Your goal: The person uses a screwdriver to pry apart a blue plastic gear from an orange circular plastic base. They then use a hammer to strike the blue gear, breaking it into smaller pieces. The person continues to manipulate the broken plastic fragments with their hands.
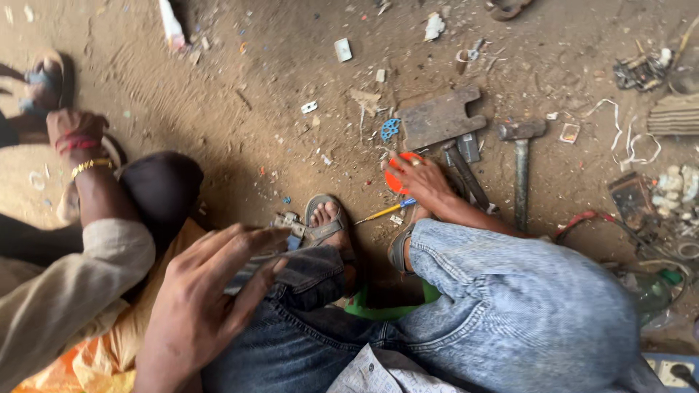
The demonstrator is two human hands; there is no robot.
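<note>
1. Left hand (211, 306): in the near foreground over the left knee; fingers spread and loosely open; fingertips touching a flat grey metal piece (255, 273) that lies on the denim; whether it is gripped cannot be told.
2. Right hand (422, 178): reached forward past the right knee to the dirt floor (218, 109); fingers extended and laid over an orange disc (397, 175), which rests on the ground just in front of the right foot; a ring shows on one finger.
3. Yellow-handled screwdriver (384, 212): lying on the ground between the two sandalled feet, just below the orange disc.
4. Hammer (521, 164): head away from the viewer, handle pointing back toward the right knee; right of the reaching hand.
5. Flat rusted metal plate (440, 116): beyond the orange disc; a small blue toothed part (390, 129) just to its left.
6. Another person's arm (91, 182): at left, with red thread and a gold bangle at the wrist; apart from both hands.
</note>
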